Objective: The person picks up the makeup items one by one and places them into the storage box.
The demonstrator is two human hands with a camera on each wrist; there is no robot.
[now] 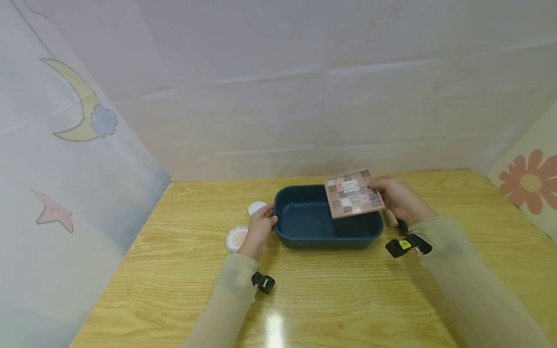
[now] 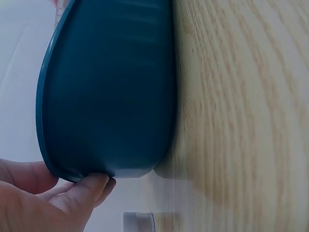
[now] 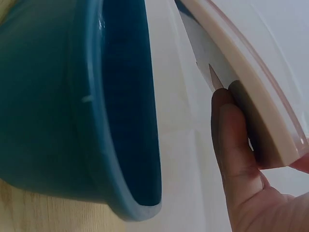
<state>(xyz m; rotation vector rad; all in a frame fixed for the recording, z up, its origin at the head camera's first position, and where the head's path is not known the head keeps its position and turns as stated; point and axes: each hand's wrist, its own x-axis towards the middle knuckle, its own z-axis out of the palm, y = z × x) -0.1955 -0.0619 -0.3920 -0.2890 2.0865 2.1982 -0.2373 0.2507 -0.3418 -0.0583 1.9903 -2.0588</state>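
With the tub as the clock's centre, a round compact (image 1: 237,238) lies on the table (image 1: 174,270) between eight and nine o'clock, and a white round piece (image 1: 256,207) just past nine, beside the left hand (image 1: 259,231). That hand pinches the rim of the dark blue tub (image 1: 322,243) at nine o'clock. Over the tub, toward two o'clock, the eyeshadow palette (image 1: 354,197) is held tilted by the right hand (image 1: 400,199), thumb on top and fingers beneath. Because the grip takes only one edge, the palette could swing down or slip and strike the wall; if it knocked the rim while the left hand's pinch was light, the tub might skid into the white piece. At three o'clock a beige item with a dark end (image 1: 390,218) is partly covered by the right arm, so its kind is unclear. The white piece's sides are hidden, and whether the palette's far corner touches the tub cannot be told.
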